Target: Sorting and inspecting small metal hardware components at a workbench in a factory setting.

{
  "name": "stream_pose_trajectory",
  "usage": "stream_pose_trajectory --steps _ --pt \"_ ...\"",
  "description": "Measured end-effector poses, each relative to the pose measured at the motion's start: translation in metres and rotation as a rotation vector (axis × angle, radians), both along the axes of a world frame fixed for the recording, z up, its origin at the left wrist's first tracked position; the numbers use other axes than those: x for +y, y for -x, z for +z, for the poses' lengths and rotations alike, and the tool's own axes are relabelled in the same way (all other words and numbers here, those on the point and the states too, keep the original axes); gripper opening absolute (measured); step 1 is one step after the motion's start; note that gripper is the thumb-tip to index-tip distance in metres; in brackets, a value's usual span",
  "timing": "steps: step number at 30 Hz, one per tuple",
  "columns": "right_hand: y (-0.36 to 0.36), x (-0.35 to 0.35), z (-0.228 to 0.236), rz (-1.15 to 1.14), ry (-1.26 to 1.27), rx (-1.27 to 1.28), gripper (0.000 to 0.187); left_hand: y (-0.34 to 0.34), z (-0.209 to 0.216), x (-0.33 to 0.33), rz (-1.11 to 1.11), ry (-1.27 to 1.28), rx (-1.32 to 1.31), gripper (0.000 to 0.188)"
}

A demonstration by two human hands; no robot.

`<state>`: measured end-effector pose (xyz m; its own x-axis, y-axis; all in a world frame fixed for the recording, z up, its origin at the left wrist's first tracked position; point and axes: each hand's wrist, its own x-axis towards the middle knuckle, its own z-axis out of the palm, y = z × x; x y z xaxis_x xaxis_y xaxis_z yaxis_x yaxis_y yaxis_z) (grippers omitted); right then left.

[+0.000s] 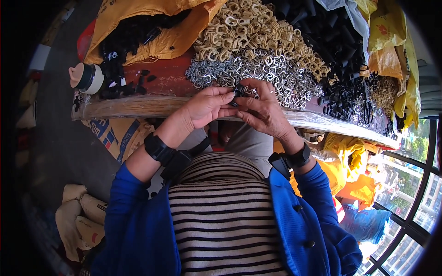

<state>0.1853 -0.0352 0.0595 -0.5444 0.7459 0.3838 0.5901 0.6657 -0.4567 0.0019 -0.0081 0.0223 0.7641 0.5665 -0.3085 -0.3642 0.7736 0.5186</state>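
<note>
My left hand [206, 107] and my right hand [266, 109] meet at the table's near edge. Between their fingertips is a small black part [238, 90], gripped from both sides; the fingers cover much of it, so its exact kind does not show. Just beyond the hands lies a heap of small silver metal pieces [269, 69], bent like rings or hooks. Behind it rises a pile of beige ring-shaped pieces [248, 32]. Loose small black parts [142, 83] are scattered on the red tabletop [168, 76] to the left.
An orange bag [186, 39] holding black parts lies at the back left, near a cream cup [94, 79]. Black pieces [334, 41] are heaped at the right. The wooden table edge [133, 109] is wrapped in clear film. Yellow bags [343, 149] sit below, beside the window.
</note>
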Motion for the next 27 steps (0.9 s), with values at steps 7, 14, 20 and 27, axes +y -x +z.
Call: stream_pose_trajectory --steps 7,14,20,27 --pt "-0.017 0.006 -0.013 -0.385 0.085 0.194 0.02 0.001 0.007 0.001 0.005 -0.002 0.034 0.025" --pt "-0.04 0.016 -0.038 -0.516 -0.009 -0.235 0.012 0.003 0.007 0.0 0.045 -0.012 -0.008 0.023" --pt "-0.042 0.016 -0.039 -0.547 0.059 -0.15 0.009 0.004 0.007 -0.003 0.071 -0.02 -0.009 0.023" --pt "-0.051 0.017 -0.031 -0.478 0.086 -0.075 0.007 -0.001 0.006 0.0 0.087 -0.006 -0.021 0.021"
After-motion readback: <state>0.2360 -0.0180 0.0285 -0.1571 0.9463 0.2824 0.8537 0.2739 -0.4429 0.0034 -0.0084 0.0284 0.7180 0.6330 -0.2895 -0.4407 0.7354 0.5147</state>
